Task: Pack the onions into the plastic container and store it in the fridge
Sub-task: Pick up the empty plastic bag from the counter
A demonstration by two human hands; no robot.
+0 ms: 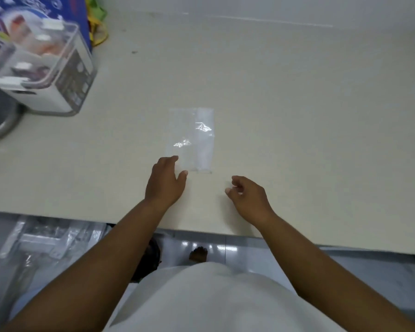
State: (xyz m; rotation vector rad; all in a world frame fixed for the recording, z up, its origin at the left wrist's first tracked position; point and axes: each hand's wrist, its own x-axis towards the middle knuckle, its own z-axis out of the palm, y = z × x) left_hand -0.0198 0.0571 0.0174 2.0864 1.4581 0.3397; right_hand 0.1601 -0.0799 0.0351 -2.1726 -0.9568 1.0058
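A flat clear plastic bag (pixel 191 137) lies on the pale countertop (pixel 297 104), near the front edge. My left hand (pixel 165 180) rests at the bag's near left corner, fingers apart and touching its edge. My right hand (pixel 248 196) hovers to the right of the bag, fingers loosely curled with nothing in them. A clear plastic container (pixel 43 65) with a clip lid stands at the far left; pale and reddish pieces show through its lid. I see no loose onions.
A blue printed bag (pixel 41 10) and yellow straps (pixel 97 27) sit behind the container. A metal rim (pixel 3 125) shows at the left edge. Below the counter's front edge lie clear plastic wrappings (pixel 50 238) and a tiled floor.
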